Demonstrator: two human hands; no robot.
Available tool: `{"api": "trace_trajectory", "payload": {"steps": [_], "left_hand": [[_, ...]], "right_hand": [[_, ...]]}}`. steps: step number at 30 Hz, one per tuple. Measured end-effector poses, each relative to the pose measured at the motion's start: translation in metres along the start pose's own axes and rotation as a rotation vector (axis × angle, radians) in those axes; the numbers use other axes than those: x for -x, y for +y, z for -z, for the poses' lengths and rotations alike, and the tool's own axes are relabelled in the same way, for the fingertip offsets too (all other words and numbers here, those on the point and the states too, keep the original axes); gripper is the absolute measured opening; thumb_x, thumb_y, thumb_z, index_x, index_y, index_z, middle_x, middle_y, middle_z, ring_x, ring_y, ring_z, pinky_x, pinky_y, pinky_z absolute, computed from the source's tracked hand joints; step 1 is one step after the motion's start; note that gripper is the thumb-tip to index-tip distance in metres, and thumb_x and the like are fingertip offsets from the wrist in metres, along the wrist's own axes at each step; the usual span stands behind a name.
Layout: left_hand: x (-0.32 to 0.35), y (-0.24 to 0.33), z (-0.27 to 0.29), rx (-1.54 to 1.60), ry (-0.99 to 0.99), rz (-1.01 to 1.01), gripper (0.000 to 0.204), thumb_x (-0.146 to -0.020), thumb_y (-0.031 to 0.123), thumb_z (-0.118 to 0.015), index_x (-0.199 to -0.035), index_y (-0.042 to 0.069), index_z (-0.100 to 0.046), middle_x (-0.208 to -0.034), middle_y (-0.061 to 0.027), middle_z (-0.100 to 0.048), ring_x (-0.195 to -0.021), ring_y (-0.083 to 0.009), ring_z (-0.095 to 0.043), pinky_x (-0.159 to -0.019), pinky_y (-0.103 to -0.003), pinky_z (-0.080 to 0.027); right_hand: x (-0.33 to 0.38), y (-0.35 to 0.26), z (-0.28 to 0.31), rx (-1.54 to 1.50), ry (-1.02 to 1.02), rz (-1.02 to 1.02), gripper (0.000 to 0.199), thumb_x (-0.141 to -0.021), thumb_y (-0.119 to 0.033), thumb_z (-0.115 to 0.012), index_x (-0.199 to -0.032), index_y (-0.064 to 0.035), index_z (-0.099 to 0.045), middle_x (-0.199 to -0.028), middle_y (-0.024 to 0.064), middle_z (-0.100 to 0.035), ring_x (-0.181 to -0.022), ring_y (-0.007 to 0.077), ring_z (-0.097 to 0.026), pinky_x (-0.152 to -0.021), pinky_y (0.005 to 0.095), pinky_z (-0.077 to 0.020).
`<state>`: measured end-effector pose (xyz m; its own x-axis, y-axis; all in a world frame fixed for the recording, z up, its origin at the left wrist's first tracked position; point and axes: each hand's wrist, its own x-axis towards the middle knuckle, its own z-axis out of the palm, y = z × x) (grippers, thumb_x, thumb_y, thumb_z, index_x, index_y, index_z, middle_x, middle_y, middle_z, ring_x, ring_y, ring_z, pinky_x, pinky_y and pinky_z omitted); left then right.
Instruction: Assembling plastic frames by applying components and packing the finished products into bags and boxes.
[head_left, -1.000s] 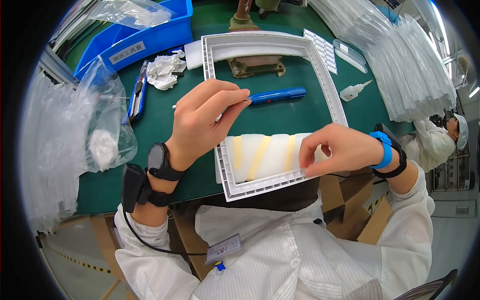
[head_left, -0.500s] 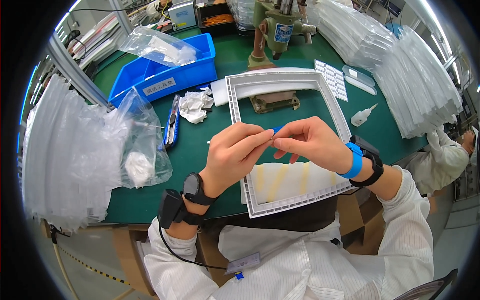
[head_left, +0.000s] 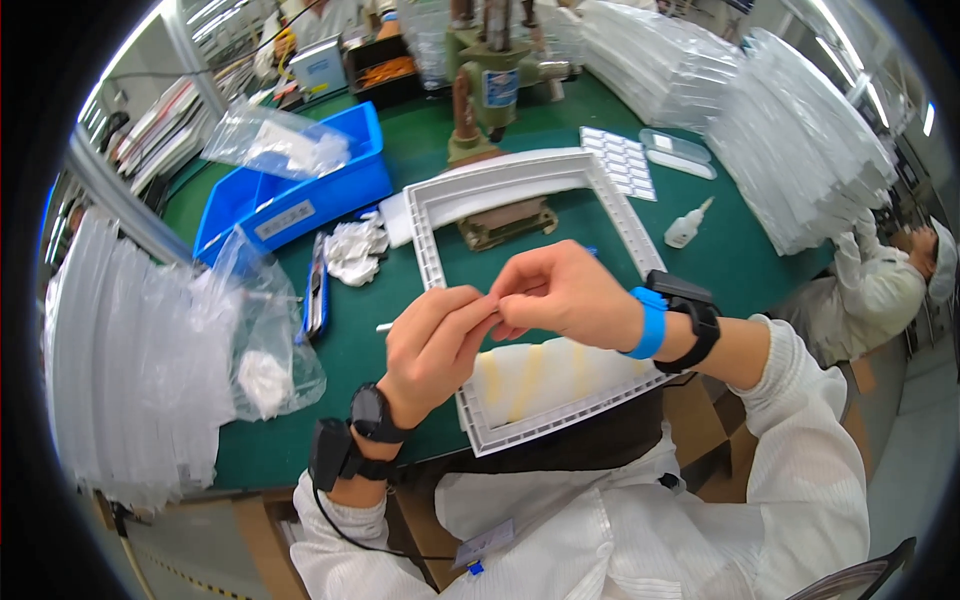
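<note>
My left hand [head_left: 432,342] is closed, thumb and fingers pinched together. The end of a thin white stick [head_left: 385,327] pokes out past its far-left side; the rest is hidden. My right hand [head_left: 565,295] pinches at the left fingertips, and whatever is between them is too small to make out. A bit of blue [head_left: 591,250] shows just behind the right hand; I cannot tell whether it is held. Both hands are over a white rectangular frame [head_left: 627,228], which lies on the green table. Inside its near end is a white pad with yellow stripes [head_left: 540,378].
A green press [head_left: 490,85] stands beyond the frame. To the left are a blue bin [head_left: 355,155], a utility knife [head_left: 317,290], crumpled white tissue [head_left: 355,252] and plastic-wrapped stacks [head_left: 140,360]. On the right are a small dropper bottle [head_left: 684,230], a label sheet [head_left: 620,160] and bagged stacks [head_left: 800,140].
The whole view has shifted, with the table things now further left and lower. Both hands stay joined at the fingertips. The blue bit, formerly at the fingertips, now shows behind my right hand.
</note>
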<state>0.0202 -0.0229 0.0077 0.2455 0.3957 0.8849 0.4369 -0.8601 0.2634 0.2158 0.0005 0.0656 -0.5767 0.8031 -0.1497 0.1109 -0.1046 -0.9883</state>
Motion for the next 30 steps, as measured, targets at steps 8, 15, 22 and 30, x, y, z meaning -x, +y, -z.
{"api": "trace_trajectory", "payload": {"steps": [8, 15, 22, 30], "left_hand": [[-0.001, 0.016, 0.015, -0.026, 0.019, -0.007, 0.026, -0.072, -0.008, -0.080, -0.095, 0.000, -0.070, -0.086, -0.0112, -0.066, -0.069, -0.0237, -0.065, -0.056, -0.030, -0.052], [0.000, 0.003, -0.003, 0.057, -0.013, 0.056, 0.023, -0.073, -0.007, -0.080, -0.093, -0.001, -0.071, -0.086, -0.0111, -0.069, -0.071, -0.0210, -0.067, -0.058, -0.027, -0.053], [0.001, 0.003, -0.004, 0.012, -0.015, 0.066, 0.022, -0.072, -0.006, -0.080, -0.092, 0.000, -0.072, -0.087, -0.0103, -0.069, -0.070, -0.0199, -0.067, -0.057, -0.027, -0.052], [0.000, 0.004, -0.006, -0.013, -0.001, 0.050, 0.023, -0.072, -0.008, -0.076, -0.093, -0.002, -0.070, -0.087, -0.0102, -0.066, -0.070, -0.0234, -0.064, -0.057, -0.030, -0.052]], "right_hand": [[-0.006, 0.017, 0.006, -0.114, -0.033, -0.133, 0.016, -0.092, -0.010, -0.059, -0.095, 0.0041, -0.067, -0.087, 0.0123, -0.071, -0.079, 0.0195, -0.073, -0.072, 0.0284, -0.0597], [0.010, -0.008, 0.010, -0.042, -0.054, -0.071, 0.023, -0.095, -0.015, -0.062, -0.109, 0.0027, -0.067, -0.100, 0.0105, -0.071, -0.095, 0.0188, -0.071, -0.076, 0.0293, -0.0592], [0.003, 0.001, 0.011, -0.024, -0.077, -0.039, 0.020, -0.094, -0.012, -0.064, -0.106, 0.0040, -0.066, -0.100, 0.0102, -0.071, -0.095, 0.0178, -0.071, -0.081, 0.0285, -0.0585], [-0.004, 0.004, 0.007, -0.021, -0.036, -0.006, 0.016, -0.087, -0.007, -0.064, -0.096, 0.0062, -0.065, -0.093, 0.0112, -0.071, -0.090, 0.0176, -0.072, -0.081, 0.0276, -0.0584]]}}
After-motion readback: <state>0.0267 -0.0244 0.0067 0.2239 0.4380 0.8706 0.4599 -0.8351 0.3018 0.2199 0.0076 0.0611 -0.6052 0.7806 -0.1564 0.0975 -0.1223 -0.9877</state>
